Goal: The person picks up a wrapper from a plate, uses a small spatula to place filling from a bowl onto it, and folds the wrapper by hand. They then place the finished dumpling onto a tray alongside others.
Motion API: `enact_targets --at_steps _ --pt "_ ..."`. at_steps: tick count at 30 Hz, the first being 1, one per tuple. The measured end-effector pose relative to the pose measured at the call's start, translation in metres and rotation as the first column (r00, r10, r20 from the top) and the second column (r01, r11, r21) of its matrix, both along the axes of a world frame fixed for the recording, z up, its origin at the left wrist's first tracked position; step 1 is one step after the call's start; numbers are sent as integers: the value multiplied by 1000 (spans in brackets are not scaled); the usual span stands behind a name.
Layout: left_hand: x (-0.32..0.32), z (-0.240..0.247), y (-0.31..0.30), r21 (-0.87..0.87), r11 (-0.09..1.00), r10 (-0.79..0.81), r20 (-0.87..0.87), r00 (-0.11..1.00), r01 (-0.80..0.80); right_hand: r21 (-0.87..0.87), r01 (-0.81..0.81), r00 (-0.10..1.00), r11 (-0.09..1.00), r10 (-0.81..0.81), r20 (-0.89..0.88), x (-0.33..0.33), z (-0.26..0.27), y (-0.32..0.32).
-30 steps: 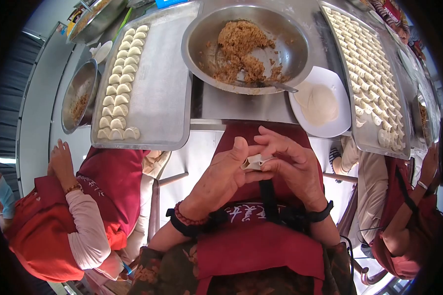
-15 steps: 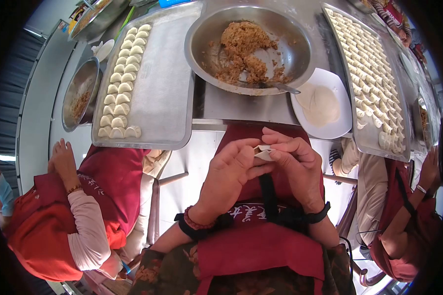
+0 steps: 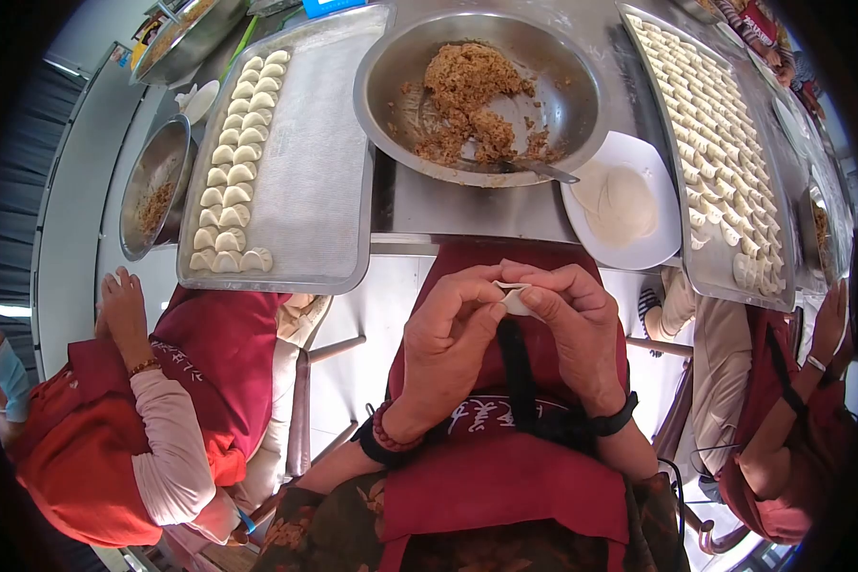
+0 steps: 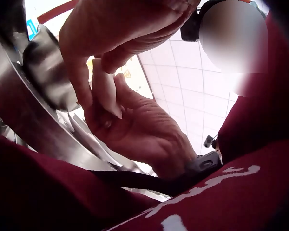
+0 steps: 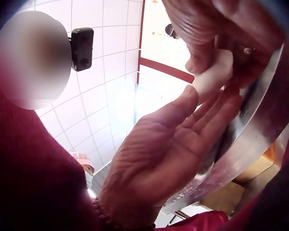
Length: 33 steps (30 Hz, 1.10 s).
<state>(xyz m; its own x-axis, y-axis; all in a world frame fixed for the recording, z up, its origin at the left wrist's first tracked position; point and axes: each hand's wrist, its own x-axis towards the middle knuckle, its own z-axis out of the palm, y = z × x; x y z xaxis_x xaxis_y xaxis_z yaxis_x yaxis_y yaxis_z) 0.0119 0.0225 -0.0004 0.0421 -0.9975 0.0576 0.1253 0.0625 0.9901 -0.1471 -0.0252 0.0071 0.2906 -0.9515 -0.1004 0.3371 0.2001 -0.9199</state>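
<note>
A pale dumpling [image 3: 516, 302], its wrapper folded over, is held between both hands above the lap, just short of the table edge. My left hand [image 3: 448, 348] pinches its left end between thumb and curled fingers. At the other end my right hand [image 3: 580, 334] pinches the wrapper, thumb on the near side. In the left wrist view the dumpling [image 4: 105, 89] shows a smooth, plump side and a pointed lower end. From the right wrist, the dumpling [image 5: 215, 79] spans the gap between both thumbs. The fingers hide its far side.
Ahead stands a steel bowl [image 3: 577, 105] of brown filling [image 3: 472, 76] with a spoon [image 3: 548, 172]. Right of it, a white plate [image 3: 653, 248] holds round wrappers [image 3: 615, 200]. Trays of dumplings lie left [image 3: 319, 191] and right [image 3: 682, 172]. People sit on both sides.
The wrapper, open at the top with filling showing half a second ago, is now folded together. My left hand has turned, bringing its thumb and fingers in to pinch opposite the right hand.
</note>
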Motion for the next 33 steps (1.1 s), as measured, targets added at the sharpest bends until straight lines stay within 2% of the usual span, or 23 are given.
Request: enact_targets --at_steps 2,5,6,8,11,14,17,20,23,26,29,33 --pt "2 -1 0 -80 996 -19 118 993 29 4 -1 1000 1000 1 -16 -2 0 -1" --pt "-12 13 3 50 997 67 -244 967 -57 55 7 998 998 -10 54 -2 -2 -2" --pt "-8 12 1 158 987 62 -452 890 12 30 5 999 1000 -7 46 -1 -2 -2" --pt "4 6 -5 311 929 130 -785 606 203 -17 -6 1000 1000 6 27 1 -1 -1" --pt "3 -5 -11 388 839 150 -840 522 382 15 -20 1000 1000 20 12 7 0 2" --pt "0 -2 -16 343 835 153 -896 418 431 -236 -57 981 970 10 -196 7 -12 -2" --pt "3 -3 -18 287 838 123 -928 353 465 -322 -43 944 946 -67 -323 6 -12 1" --pt "5 6 -18 317 836 155 -920 361 448 -354 -143 920 924 -7 -392 2 -10 -1" --pt "8 5 -18 310 828 135 -919 371 467 -333 -171 910 927 19 -414 2 -8 -2" --pt "8 10 -17 385 811 180 -881 438 441 -381 -135 890 915 -57 -452 4 -8 -2" --pt "9 -2 -17 335 819 100 -883 458 466 -417 -125 903 900 -71 -424 2 -15 -1" --pt "10 -1 -14 383 808 90 -831 549 448 -445 -168 876 880 -74 -477 1 -9 -1"
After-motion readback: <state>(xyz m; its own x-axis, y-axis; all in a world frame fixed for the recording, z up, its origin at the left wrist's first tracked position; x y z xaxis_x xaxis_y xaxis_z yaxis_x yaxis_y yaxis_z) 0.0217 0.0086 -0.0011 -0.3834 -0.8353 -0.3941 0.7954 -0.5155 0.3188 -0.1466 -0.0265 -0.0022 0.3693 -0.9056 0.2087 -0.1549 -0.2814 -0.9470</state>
